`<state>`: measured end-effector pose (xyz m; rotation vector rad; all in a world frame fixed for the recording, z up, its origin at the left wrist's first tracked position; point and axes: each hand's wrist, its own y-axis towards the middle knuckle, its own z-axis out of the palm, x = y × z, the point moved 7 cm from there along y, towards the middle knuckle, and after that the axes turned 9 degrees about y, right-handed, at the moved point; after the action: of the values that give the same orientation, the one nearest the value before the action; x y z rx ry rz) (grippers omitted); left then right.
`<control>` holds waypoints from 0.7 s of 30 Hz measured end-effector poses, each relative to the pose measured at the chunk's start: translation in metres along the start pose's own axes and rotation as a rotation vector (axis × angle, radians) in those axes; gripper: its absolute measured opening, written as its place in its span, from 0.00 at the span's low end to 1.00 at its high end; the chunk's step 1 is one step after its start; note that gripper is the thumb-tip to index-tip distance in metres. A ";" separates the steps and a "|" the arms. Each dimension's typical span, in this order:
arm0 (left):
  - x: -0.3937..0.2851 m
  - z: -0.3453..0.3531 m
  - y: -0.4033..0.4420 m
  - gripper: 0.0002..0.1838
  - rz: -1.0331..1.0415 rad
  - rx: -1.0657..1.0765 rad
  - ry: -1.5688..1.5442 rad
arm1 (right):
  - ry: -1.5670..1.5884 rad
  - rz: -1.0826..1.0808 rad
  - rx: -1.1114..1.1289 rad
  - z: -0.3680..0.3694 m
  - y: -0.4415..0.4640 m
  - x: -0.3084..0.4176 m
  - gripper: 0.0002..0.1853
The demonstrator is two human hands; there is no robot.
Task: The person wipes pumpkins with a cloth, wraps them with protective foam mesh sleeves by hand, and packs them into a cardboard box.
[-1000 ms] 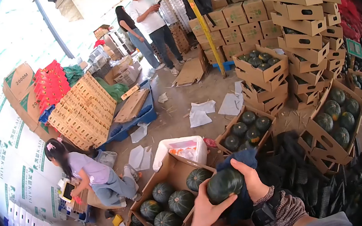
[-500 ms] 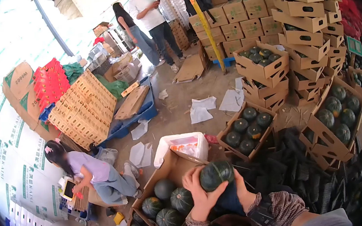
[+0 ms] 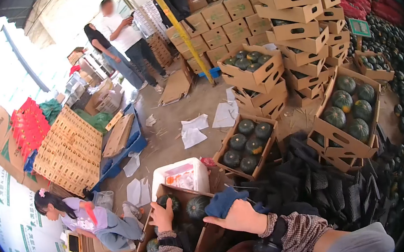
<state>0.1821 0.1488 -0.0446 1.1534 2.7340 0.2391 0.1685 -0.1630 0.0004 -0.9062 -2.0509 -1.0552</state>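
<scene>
My left hand point(image 3: 161, 216) is closed around the side of a dark green pumpkin point(image 3: 172, 202) in the far left part of an open cardboard box point(image 3: 207, 240). Another pumpkin point(image 3: 198, 207) sits beside it, and more lie lower in the box, partly hidden by my forearm. In my right hand point(image 3: 243, 217), over the box's right side, a blue cloth point(image 3: 225, 201) is gripped.
Beyond the box stands a white foam box point(image 3: 198, 169). To its right are a carton of pumpkins point(image 3: 237, 168), black netting point(image 3: 315, 187) and another filled carton point(image 3: 321, 129). Stacked cartons point(image 3: 296, 29) rise behind. A person in a lilac top point(image 3: 89, 218) sits at left; two people stand farther back.
The pumpkin held up between both hands is now down in the box under my left hand. My right hand has come away with the blue cloth. The view has swung right.
</scene>
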 end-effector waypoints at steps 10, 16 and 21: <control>-0.163 -0.045 -0.166 0.35 1.101 0.569 -0.774 | 0.942 -0.139 -0.534 -0.087 0.006 0.014 0.18; -0.162 -0.014 -0.159 0.21 0.332 0.838 -1.357 | 0.222 -0.149 0.261 -0.088 0.011 -0.018 0.39; -0.207 -0.009 -0.208 0.39 0.861 0.926 -0.931 | 0.200 0.036 0.612 -0.019 -0.016 -0.171 0.37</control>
<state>0.1789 -0.1442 -0.0609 1.8940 1.3528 -1.2387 0.2537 -0.2340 -0.1317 -0.4946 -1.9981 -0.4232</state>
